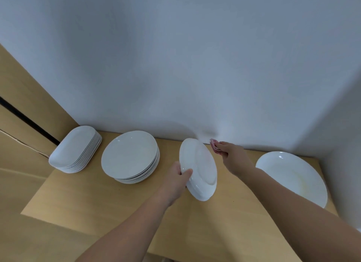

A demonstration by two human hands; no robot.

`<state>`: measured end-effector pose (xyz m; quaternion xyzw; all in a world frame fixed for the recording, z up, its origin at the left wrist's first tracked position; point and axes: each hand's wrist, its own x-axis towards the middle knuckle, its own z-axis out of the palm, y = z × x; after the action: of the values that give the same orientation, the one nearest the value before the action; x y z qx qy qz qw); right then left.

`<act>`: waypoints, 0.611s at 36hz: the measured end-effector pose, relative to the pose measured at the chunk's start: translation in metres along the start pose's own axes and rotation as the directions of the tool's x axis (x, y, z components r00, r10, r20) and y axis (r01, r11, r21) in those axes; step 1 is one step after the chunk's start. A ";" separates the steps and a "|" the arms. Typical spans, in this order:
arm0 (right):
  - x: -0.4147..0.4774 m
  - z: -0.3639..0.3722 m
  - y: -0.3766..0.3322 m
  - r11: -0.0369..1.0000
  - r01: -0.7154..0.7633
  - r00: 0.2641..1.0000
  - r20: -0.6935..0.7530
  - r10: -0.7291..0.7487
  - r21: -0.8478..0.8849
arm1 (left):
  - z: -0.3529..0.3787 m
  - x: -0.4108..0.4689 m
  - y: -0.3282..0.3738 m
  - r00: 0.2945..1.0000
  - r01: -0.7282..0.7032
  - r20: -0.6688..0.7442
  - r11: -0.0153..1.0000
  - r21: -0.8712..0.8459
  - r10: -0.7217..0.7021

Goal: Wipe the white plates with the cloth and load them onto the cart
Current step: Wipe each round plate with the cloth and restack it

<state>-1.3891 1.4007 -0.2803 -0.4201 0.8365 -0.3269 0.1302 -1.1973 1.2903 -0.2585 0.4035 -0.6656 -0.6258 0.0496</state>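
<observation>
My left hand point(180, 174) clamps a tilted white plate point(199, 169) over the desk point(117, 203), my right hand point(232, 154) pinches the pink cloth point(214, 147) beside it; stacks remain unwiped, no cart visible.

No readable text, label, brand, number or sign anywhere: none on the plates point(130, 154), wall point(195, 56) or shelf point(117, 207).

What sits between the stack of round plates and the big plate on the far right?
In the head view, the tilted plate in the left hand, and the right hand gripping the pink cloth.
</observation>
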 end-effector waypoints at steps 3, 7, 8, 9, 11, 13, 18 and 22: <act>-0.006 -0.016 -0.006 0.999 0.011 0.998 -0.057 -0.009 0.039 | -0.004 -0.003 0.006 0.999 -0.045 -0.003 0.997 0.059 0.045; -0.012 -0.033 -0.018 0.997 0.047 0.995 -0.087 -0.042 0.057 | -0.014 -0.009 0.022 0.989 -0.146 -0.012 0.979 0.140 0.149; -0.012 -0.036 -0.022 0.997 0.058 0.995 -0.089 -0.052 0.057 | -0.017 -0.010 0.028 0.982 -0.179 -0.020 0.968 0.174 0.186; -0.013 -0.040 -0.025 0.996 0.070 0.994 -0.089 -0.064 0.058 | -0.021 -0.011 0.034 0.974 -0.215 -0.028 0.954 0.210 0.226; -0.014 -0.046 -0.032 0.993 0.107 0.991 -0.089 -0.101 0.059 | -0.029 -0.016 0.045 0.952 -0.284 -0.033 0.920 0.269 0.303; -0.016 -0.052 -0.039 0.986 0.154 0.983 -0.108 -0.146 0.070 | -0.037 -0.021 0.056 0.930 -0.333 -0.036 0.880 0.338 0.366; -0.018 -0.062 -0.054 0.968 0.248 0.960 -0.143 -0.241 0.038 | -0.064 -0.032 0.066 0.869 -0.373 -0.032 0.696 0.613 0.494; -0.018 -0.066 -0.069 0.955 0.297 0.947 -0.135 -0.292 0.020 | -0.083 -0.034 0.057 0.800 -0.355 -0.030 0.513 0.782 0.599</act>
<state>-1.3678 1.4140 -0.1867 -0.5152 0.7643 -0.3863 0.0334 -1.1546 1.2388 -0.1760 0.2745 -0.9302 -0.1906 0.1519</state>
